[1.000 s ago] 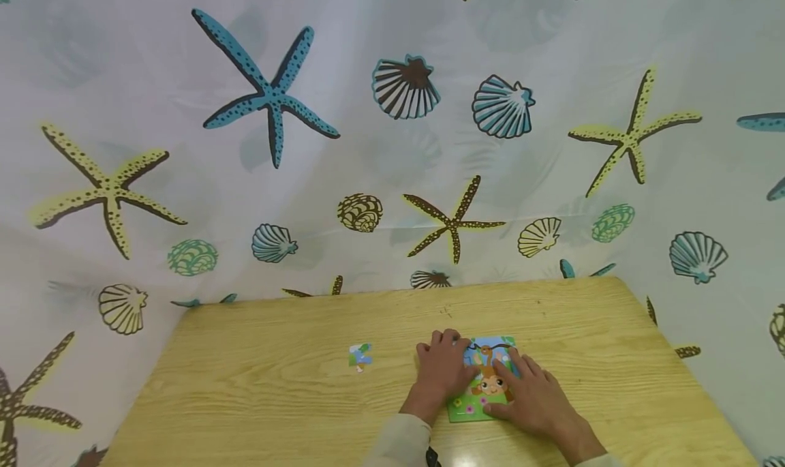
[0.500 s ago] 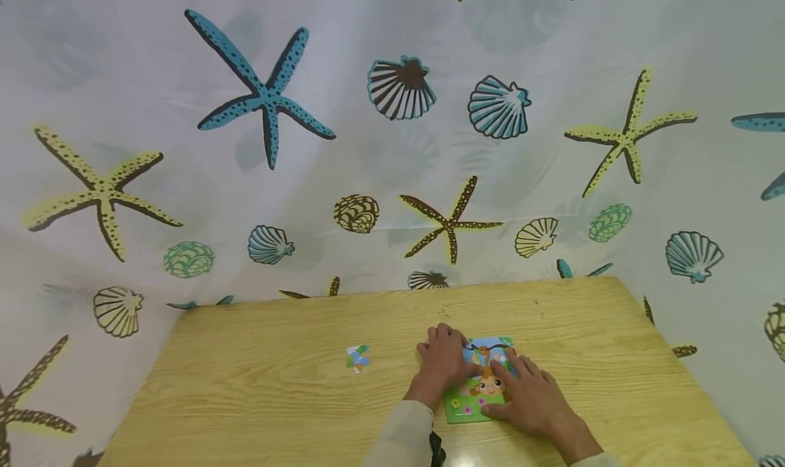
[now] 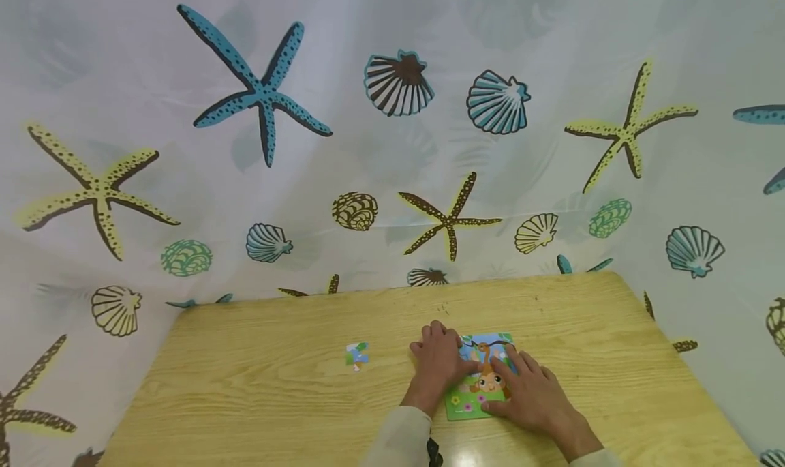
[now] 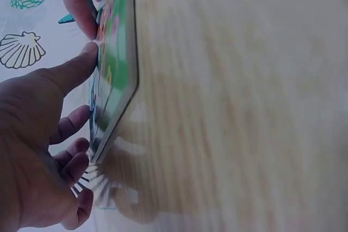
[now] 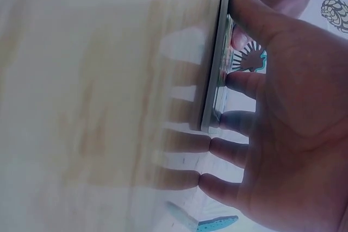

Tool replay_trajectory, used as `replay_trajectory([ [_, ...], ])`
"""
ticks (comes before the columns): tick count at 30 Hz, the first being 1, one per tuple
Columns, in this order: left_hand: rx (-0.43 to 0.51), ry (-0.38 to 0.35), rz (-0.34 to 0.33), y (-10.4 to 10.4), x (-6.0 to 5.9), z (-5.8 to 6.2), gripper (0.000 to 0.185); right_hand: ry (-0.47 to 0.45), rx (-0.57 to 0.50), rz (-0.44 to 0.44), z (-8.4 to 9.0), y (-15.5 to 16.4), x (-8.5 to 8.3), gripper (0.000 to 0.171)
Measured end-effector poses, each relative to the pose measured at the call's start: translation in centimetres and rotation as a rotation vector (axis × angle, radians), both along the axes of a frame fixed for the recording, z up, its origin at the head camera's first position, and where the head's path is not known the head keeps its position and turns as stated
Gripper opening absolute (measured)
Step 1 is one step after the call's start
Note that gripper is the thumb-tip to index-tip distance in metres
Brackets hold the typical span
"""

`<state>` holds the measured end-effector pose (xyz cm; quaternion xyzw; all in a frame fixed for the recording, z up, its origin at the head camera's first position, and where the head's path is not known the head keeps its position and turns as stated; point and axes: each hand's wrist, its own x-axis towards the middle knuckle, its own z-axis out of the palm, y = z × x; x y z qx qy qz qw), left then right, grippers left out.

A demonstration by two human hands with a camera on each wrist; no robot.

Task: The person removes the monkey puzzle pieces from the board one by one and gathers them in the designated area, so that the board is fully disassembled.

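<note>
A small picture puzzle with a monkey on a green ground is pressed flat onto the wooden table from both sides: the left hand is laid on its left part with fingers spread and nearly straight, and the right hand is laid on its right part, fingers likewise extended, nothing being gripped by either. A single loose puzzle piece is seen on the table well to the left of the left hand, while a curtain printed with starfish and shells is hung beyond both hands.
</note>
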<state>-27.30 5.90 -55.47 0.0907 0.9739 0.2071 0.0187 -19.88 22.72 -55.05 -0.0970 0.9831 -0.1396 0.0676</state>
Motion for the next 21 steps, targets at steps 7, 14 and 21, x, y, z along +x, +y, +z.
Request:
replay_trajectory([
  [7,0.0,0.03,0.022,0.2,0.5,0.1,0.053,-0.004,-0.014,0.001,0.1,0.0,-0.2,0.083],
  [14,0.067,0.027,0.031,0.4,0.5,0.0,0.045,0.002,-0.016,0.0,0.4,-0.1,-0.1,0.082],
  [21,0.257,0.028,0.044,0.6,0.0,-1.0,0.02,-0.014,-0.02,-0.007,0.4,0.0,0.0,0.082],
])
